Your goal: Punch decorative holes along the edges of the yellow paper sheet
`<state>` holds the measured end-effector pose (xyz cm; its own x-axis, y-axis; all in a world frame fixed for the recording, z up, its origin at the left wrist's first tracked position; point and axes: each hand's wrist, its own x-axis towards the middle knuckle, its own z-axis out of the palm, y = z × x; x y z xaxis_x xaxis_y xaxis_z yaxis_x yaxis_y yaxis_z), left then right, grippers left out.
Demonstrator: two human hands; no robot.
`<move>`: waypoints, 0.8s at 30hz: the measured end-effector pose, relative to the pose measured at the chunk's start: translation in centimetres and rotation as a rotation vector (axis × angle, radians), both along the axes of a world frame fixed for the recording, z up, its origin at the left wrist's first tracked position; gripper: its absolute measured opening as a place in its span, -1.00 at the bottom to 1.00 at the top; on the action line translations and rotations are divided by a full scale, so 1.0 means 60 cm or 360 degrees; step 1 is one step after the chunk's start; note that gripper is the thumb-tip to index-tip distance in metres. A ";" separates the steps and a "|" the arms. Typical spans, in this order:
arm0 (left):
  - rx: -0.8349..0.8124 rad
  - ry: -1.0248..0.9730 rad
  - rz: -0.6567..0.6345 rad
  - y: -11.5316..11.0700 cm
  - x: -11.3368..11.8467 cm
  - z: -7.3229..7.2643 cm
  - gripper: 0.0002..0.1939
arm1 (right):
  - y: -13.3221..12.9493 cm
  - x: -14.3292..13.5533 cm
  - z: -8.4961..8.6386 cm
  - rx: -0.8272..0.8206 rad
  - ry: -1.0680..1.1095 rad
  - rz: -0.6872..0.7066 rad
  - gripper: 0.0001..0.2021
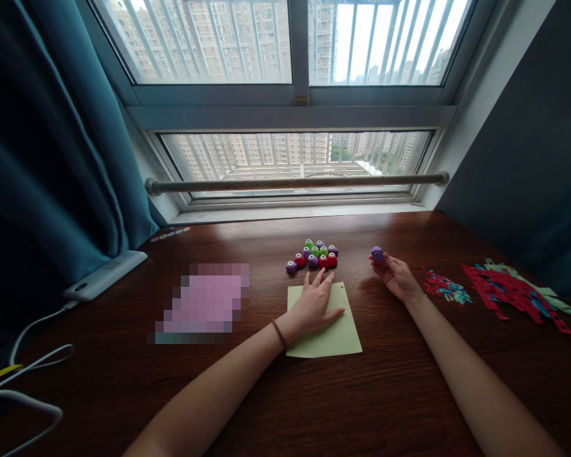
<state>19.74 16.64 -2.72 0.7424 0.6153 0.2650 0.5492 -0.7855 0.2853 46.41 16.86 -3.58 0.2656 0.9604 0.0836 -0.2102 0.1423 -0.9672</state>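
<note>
A sheet of pale yellow-green paper (323,339) lies on the dark wooden table in front of me, with a small dark mark or hole near its top right corner. My left hand (313,303) rests flat on it, fingers spread towards the far edge. Off to the right, my right hand (394,276) holds up a small purple craft punch (377,254) between thumb and fingers, above the table. Just beyond the paper sits a cluster of similar small punches (315,252) in purple, red and green with pale tops.
At right lie a heap of red and blue paper bits (447,287) and red, blue and green paper scraps (516,292). A blurred pink rectangle (209,301) is on the left. Farther left are a white power strip (107,276) with its cable and a blue curtain (76,127).
</note>
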 end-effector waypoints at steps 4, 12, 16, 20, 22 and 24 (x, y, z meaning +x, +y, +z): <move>-0.0006 -0.0010 0.0007 0.001 0.000 -0.001 -0.24 | 0.008 0.001 -0.009 -0.0002 -0.0151 -0.0180 -0.55; -0.0020 -0.0040 -0.0030 0.001 -0.001 -0.001 -0.29 | 0.012 0.043 -0.032 -0.0201 -0.0900 -0.1114 -0.57; -0.0025 -0.0055 -0.0038 0.001 -0.001 -0.002 -0.30 | 0.009 0.055 -0.036 -0.0286 -0.1185 -0.1171 -0.72; -0.0032 -0.0064 -0.0047 0.001 -0.001 -0.003 -0.31 | 0.008 0.051 -0.037 -0.0296 -0.1267 -0.1102 -0.77; -0.0035 -0.0066 -0.0056 0.002 -0.001 -0.004 -0.31 | 0.006 0.047 -0.033 -0.0288 -0.1266 -0.1065 -0.80; -0.0038 -0.0067 -0.0065 0.002 -0.001 -0.004 -0.31 | 0.003 0.042 -0.026 -0.0269 -0.1246 -0.1022 -0.82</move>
